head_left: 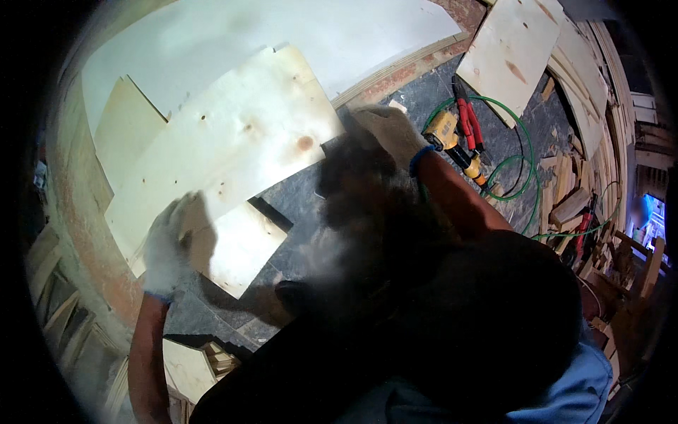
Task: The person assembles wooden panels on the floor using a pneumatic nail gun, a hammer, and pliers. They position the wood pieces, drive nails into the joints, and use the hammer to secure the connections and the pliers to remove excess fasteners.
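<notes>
A long pale plywood sheet (pixel 240 134) with brown knots lies slantwise between my two hands. My left hand (pixel 169 244), in a whitish work glove with a blue cuff, is closed on its near left edge. At the right end, my right hand (pixel 392 131), gloved the same way, grips the sheet's edge; shadow hides part of its fingers. Beneath the sheet, a smaller plywood piece (pixel 244 247) sticks out on the near side and another plywood piece (pixel 127 134) on the far left. Farther back spreads a large white board (pixel 282 35).
Right of my right hand, a yellow and black air nailer (pixel 445 131) rests by red-handled pliers (pixel 471 124) and a looping green hose (pixel 530 155). Plywood panels (pixel 512 53) lean at the upper right above wood offcuts (pixel 565 191). More plywood pieces (pixel 187 371) stand at the lower left.
</notes>
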{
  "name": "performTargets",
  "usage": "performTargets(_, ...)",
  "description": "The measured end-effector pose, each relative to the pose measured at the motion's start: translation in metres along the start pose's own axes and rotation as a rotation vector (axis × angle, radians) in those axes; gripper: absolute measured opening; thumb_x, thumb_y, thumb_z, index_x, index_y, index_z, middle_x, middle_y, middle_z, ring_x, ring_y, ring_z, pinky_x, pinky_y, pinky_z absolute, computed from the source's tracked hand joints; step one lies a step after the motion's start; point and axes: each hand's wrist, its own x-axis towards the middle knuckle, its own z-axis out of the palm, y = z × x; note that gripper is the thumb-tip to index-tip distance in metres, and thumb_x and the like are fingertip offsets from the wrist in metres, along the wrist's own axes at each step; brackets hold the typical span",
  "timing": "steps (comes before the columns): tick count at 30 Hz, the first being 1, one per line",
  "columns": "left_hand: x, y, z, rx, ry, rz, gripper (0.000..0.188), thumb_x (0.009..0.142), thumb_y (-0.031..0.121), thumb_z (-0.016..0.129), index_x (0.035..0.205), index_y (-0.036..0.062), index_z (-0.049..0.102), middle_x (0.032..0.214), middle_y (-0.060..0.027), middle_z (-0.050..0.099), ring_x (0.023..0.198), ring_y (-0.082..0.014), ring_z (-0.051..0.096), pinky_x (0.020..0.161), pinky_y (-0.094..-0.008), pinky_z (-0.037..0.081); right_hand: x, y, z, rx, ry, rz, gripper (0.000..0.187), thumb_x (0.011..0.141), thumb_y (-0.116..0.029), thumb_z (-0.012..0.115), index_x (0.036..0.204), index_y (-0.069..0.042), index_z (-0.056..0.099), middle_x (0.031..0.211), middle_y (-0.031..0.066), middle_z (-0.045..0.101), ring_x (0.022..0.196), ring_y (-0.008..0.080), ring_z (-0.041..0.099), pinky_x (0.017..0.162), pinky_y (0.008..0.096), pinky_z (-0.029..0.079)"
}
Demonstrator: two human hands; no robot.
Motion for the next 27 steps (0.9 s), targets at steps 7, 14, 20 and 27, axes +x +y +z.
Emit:
performTargets(7, 0.093, 0.161, -0.009, 0.253, 0.051, 0.452, 0.082, 0.091, 0.036, 0.068, 0.157, 0.0084, 0.028, 0.161, -0.015, 0.032, 0.151, -0.0329, 0.027, 0.126, -0.0466, 0.02, -0.047, 0.009, 0.022, -0.507, 0.121, -0.252, 0.037, 0.091, -0.034, 0.066, 0.109, -0.003, 0.066, 0.107, 0.0177, 0.069, 0.1, 0.0375, 0.067, 0.089, 0.0473, 0.054)
performTargets(14, 0.13, 0.191, 0.047, 0.307, 0.346, 0.391, 0.064, 0.091, 0.013, 0.06, 0.151, 0.0076, 0.037, 0.155, -0.0199, 0.039, 0.144, -0.0413, 0.036, 0.121, -0.0522, 0.027, -0.103, 0.073, 0.029, -0.71, -0.102, -0.094, 0.057, 0.087, -0.041, 0.071, 0.126, -0.002, 0.058, 0.103, 0.0208, 0.07, 0.096, 0.0417, 0.068, 0.085, 0.0509, 0.054)
performTargets(20, 0.131, 0.194, 0.051, 0.235, 0.367, 0.398, 0.065, 0.089, 0.01, 0.059, 0.151, 0.0075, 0.038, 0.152, -0.0195, 0.041, 0.141, -0.0421, 0.038, 0.119, -0.0523, 0.03, -0.095, 0.038, -0.001, -0.748, -0.299, 0.137, 0.054, 0.087, -0.043, 0.072, 0.121, -0.002, 0.059, 0.1, 0.0226, 0.07, 0.098, 0.0405, 0.069, 0.085, 0.0484, 0.055)
performTargets(27, 0.125, 0.194, 0.045, 0.268, 0.349, 0.389, 0.071, 0.085, 0.011, 0.062, 0.15, 0.0057, 0.037, 0.152, -0.019, 0.04, 0.142, -0.0419, 0.036, 0.12, -0.0525, 0.028, -0.115, -0.056, -0.06, -0.733, 0.018, -0.185, 0.044, 0.088, -0.036, 0.074, 0.117, -0.004, 0.063, 0.098, 0.0183, 0.071, 0.092, 0.0343, 0.072, 0.079, 0.0435, 0.057)
